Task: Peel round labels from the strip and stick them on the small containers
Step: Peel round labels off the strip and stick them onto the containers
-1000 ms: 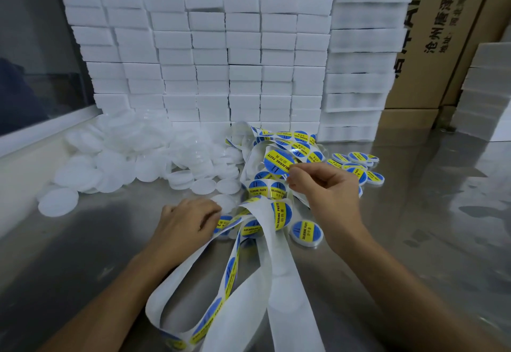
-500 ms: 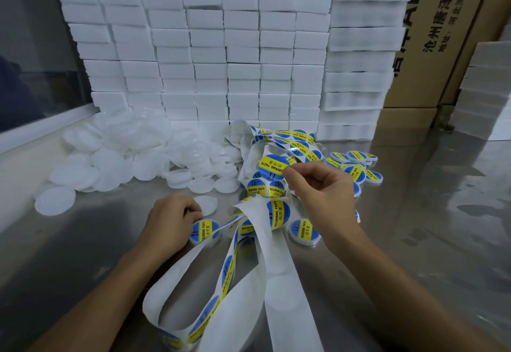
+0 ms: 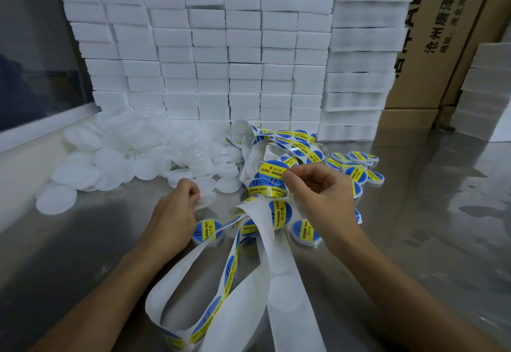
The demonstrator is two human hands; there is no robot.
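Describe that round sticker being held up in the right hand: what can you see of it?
The round label is blue with a yellow band printed "SOLDERING PASTE" in black. It looks like thin glossy paper. The right hand pinches its edge between thumb and fingers, holding it tilted above the tangled white backing strip, over the metal table.

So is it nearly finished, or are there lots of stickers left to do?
Not nearly. Done: a few labelled containers lie on the right and one by the left hand. In hand: the right hand pinches a label on the strip, while the left hand reaches for a plain container. Left: a big white pile.
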